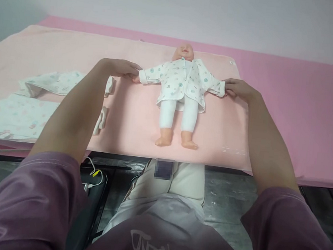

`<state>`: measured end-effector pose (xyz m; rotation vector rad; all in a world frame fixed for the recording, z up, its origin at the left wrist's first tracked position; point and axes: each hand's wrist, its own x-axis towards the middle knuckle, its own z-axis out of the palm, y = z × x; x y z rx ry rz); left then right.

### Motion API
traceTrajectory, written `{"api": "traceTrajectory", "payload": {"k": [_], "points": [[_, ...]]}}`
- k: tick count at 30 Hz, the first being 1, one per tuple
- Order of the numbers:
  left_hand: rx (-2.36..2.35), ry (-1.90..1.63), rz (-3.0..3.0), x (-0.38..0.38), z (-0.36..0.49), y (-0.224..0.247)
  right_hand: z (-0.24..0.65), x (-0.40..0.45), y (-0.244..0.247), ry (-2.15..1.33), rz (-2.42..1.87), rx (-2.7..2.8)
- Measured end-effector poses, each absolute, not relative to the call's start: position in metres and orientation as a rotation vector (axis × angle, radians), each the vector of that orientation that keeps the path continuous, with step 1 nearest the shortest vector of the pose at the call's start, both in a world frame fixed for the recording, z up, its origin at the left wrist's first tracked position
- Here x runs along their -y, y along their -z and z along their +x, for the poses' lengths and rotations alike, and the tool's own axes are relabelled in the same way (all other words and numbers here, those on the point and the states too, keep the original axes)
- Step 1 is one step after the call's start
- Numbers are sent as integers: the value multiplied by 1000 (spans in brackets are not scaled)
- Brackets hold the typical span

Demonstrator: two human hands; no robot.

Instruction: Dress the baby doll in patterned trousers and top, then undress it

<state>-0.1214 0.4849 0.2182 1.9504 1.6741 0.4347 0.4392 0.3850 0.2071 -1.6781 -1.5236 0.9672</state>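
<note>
A baby doll (185, 54) lies on its back on a peach-coloured mat, arms spread wide. It wears a white printed jacket (177, 82) with long sleeves, and white leggings (167, 115) that leave its feet bare. At the end of the sleeve on the left, my left hand (126, 69) is closed around the doll's small hand, which shows a little below my fingers. On the opposite side my right hand (239, 88) pinches the other doll hand at the cuff; my fingers and the cuff hide most of it. The sleeves are stretched outward.
Folded white printed baby clothes (20, 114) lie on the mat (141, 138) at left, partly behind my left forearm. Small pale pieces (101, 119) lie beside them. Pink surface (298, 128) extends right. A white cable (97, 175) hangs below the table's front edge.
</note>
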Motion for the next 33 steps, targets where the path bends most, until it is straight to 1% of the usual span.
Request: {"api": "traceTrajectory", "payload": {"k": [2, 3, 8, 9, 13, 15, 18, 20, 23, 25, 26, 30, 33], "points": [[-1530, -211, 1923, -497, -128, -218, 439, -387, -209, -937, -1728, 1549], [-1499, -175, 1935, -502, -129, -217, 439, -389, -209, -917, -1749, 1564], [-1563, -403, 2045, -500, -121, -203, 442, -406, -206, -826, -1827, 1711], [-1577, -454, 2038, -497, -119, -201, 443, -409, -205, -751, -1840, 1753], [-1687, -615, 2014, -487, -114, -195, 448, -414, -200, -261, -1869, 1814], [-1723, -658, 2034, -484, -113, -193, 449, -411, -197, -174, -1876, 1813], [-1725, -668, 2065, -478, -112, -192, 447, -400, -192, -197, -1876, 1776], [-1749, -697, 2104, -469, -109, -194, 442, -389, -191, -147, -1826, 1722], [-1831, -979, 2164, -444, -95, -204, 420, -364, -197, -68, -1700, 1692], [-1771, -1173, 2178, -421, -76, -212, 395, -343, -205, -113, -1618, 1727], [-1697, -1187, 2191, -409, -64, -216, 380, -332, -209, -164, -1574, 1769], [-1429, -900, 2281, -372, -11, -220, 321, -300, -224, -376, -1358, 2083], [-1306, -767, 2383, -362, 14, -214, 291, -296, -226, -389, -1280, 2191]]}}
